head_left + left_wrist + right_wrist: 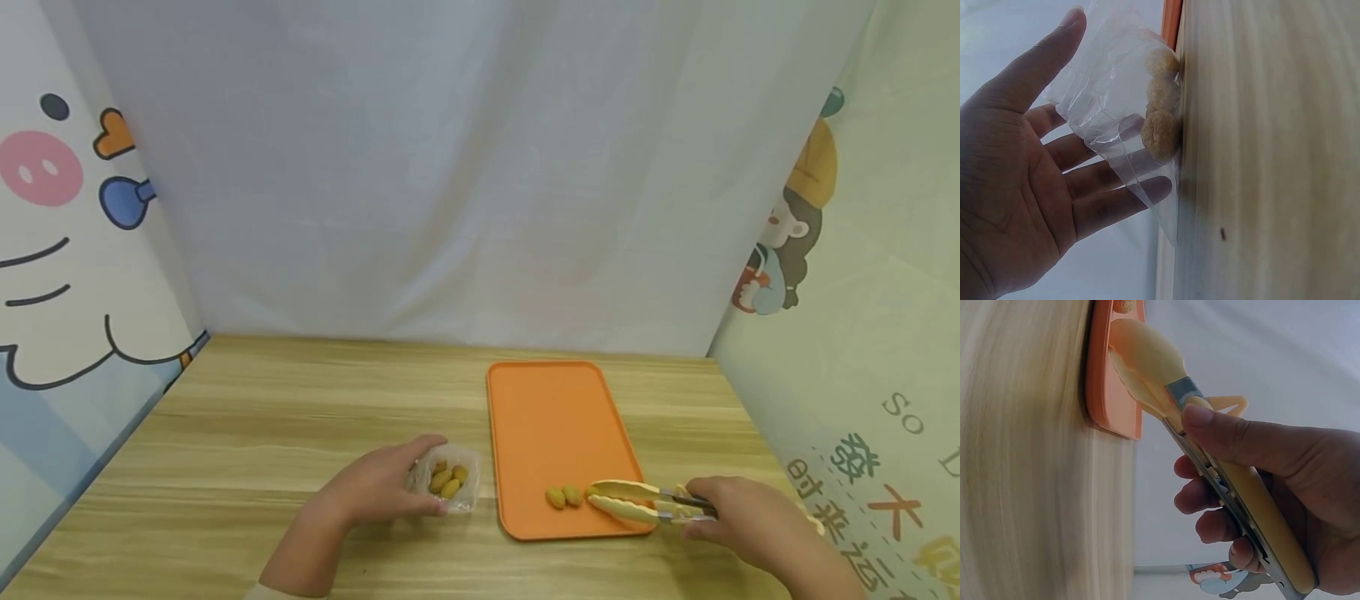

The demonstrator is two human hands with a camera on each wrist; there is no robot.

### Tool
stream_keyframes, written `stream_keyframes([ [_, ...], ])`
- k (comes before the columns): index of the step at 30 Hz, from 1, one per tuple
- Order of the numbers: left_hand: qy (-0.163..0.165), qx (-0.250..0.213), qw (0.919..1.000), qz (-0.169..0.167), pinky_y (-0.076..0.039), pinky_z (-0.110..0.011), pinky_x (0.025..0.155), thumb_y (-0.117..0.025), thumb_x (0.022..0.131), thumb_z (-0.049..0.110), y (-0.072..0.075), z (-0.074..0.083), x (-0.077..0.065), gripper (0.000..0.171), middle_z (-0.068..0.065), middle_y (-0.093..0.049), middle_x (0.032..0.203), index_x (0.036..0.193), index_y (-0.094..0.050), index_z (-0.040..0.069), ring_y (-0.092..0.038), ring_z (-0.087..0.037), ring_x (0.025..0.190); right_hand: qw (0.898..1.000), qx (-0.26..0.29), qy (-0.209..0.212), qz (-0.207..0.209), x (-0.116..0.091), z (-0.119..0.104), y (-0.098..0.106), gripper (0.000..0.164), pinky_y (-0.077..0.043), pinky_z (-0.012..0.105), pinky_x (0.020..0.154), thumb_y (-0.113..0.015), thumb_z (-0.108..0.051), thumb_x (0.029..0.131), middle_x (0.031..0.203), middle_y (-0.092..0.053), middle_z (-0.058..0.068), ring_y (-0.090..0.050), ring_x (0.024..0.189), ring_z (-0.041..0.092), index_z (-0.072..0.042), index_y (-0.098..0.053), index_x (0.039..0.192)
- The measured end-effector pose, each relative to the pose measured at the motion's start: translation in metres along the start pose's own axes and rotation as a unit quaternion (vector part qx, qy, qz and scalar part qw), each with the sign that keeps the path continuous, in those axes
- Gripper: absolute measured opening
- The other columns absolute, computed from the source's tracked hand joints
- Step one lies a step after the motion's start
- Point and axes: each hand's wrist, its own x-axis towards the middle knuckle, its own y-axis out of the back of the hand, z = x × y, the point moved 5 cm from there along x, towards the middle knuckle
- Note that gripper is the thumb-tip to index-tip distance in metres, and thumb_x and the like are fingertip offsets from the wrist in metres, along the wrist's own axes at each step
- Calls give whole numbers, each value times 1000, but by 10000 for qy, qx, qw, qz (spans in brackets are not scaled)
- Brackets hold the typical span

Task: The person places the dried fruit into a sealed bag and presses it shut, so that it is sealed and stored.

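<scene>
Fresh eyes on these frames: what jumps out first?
The bright orange tray, right of centre on the wooden table. Next, the yellow tongs in the right hand, tips over the tray's near end. Then the clear box of brown lumps by the left hand.

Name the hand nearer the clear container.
Left. The left hand is around the left side of the clear container; the right hand, right of the orange tray, grips tongs.

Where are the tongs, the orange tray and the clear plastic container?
Tongs (1265, 519): right wrist view, on the yellow handle.
Orange tray (557, 429): head view, on the bare middle.
Clear plastic container (1113, 87): left wrist view, on its see-through wall.
</scene>
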Motion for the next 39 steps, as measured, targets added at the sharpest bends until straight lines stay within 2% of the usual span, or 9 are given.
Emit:
stream_keyframes([
  [5,-13,24,10000,54,-48,-49,94,-70,69,75,1,1,0,96,-1,-62,128,148,-42,27,-59,-19,109,9998,-27,118,148,0,-2,6,29,-38,29,57,-77,-46,77,69,-50,-16,-42,61,6,-25,-59,85],
  [14,-41,10,10000,76,-47,-50,95,-70,69,75,0,2,-1,96,-1,-62,130,148,-42,27,-59,-20,111,9955,-263,413,813,-1,-14,23,32,-32,25,51,-75,-50,77,64,-43,-17,-37,57,3,-27,-52,79],
  [20,1,-28,10000,48,-47,-51,95,-71,70,74,1,5,-2,96,-3,-61,131,148,-42,26,-59,-23,113,9900,-384,537,1244,1,-25,33,25,-32,24,50,-76,-45,79,64,-44,-20,-37,56,0,-31,-55,83],
  [30,-51,-52,10000,38,-47,-51,96,-73,71,70,2,6,-3,95,-5,-61,132,147,-43,24,-59,-24,113,9847,-225,898,1480,12,-49,48,28,-32,22,52,-75,-45,81,67,-43,-18,-37,58,1,-28,-53,84],
  [39,-53,-10,10000,51,-46,-51,97,-74,70,69,2,7,-3,94,-4,-60,134,147,-43,24,-59,-24,114,9806,-17,996,1690,15,-64,55,28,-32,21,51,-77,-39,81,68,-45,-18,-37,56,1,-26,-53,84],
])
